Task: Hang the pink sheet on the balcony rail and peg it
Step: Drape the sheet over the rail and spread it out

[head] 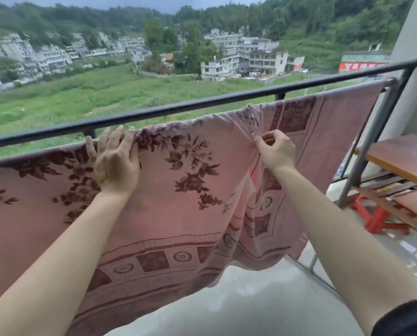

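Left hand (115,166) and right hand (276,151) hold pink sheet (178,221).

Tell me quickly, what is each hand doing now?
Left hand: fingers grip the pink sheet at its top edge.
Right hand: pinches a fold of the sheet.
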Demonstrator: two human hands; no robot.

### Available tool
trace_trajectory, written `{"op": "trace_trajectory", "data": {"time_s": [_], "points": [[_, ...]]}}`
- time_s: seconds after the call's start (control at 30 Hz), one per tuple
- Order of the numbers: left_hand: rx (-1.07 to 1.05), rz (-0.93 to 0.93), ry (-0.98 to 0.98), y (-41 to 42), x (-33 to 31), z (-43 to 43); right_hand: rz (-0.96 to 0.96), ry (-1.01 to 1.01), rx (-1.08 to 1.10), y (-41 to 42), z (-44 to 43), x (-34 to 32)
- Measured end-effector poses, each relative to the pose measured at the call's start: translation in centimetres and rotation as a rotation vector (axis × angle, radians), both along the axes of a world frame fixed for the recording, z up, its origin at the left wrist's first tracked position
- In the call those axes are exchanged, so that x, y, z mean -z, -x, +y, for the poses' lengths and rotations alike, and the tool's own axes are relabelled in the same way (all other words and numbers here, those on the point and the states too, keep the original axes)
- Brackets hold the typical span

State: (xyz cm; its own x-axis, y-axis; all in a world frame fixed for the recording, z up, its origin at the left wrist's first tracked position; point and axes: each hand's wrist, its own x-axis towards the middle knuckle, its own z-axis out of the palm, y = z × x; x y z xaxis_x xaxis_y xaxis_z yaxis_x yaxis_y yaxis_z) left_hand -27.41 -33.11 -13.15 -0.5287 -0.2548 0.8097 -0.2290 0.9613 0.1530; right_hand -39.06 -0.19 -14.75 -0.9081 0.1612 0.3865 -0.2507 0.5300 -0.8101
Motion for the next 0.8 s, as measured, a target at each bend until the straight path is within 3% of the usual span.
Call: {"op": "trace_trajectory", "data": {"time_s": [0.13, 0.27, 0.43, 0.6, 0.7, 0.8], "points": [[0.047, -0.06, -0.06, 1.0, -1.3, 4.0, -0.145, 0.173, -0.159, 0.8, -0.6, -0.4], [0.179, -0.143, 0.037, 4.4, -2.7, 8.0, -0.187, 0.347, -0.051, 3.5, -0.9, -1.5], [0.301, -0.253, 0.061, 10.2, -4.1, 13.2, -0.096, 0.319, 0.0, 8.2, 0.4, -2.3], [0.153, -0.23, 0.09, 13.8, -3.6, 16.7, 0.052, 0.266, 0.167, 12.3, 7.8, -1.6], [0.15, -0.245, 0.017, 15.0, -4.3, 17.8, -0.01, 0.336, 0.311, 15.2, 12.7, -1.5], [0.305, -0.255, 0.01, 17.1, -6.0, 21.2, -0.092, 0.425, 0.389, 17.5, 15.6, -1.4]]}}
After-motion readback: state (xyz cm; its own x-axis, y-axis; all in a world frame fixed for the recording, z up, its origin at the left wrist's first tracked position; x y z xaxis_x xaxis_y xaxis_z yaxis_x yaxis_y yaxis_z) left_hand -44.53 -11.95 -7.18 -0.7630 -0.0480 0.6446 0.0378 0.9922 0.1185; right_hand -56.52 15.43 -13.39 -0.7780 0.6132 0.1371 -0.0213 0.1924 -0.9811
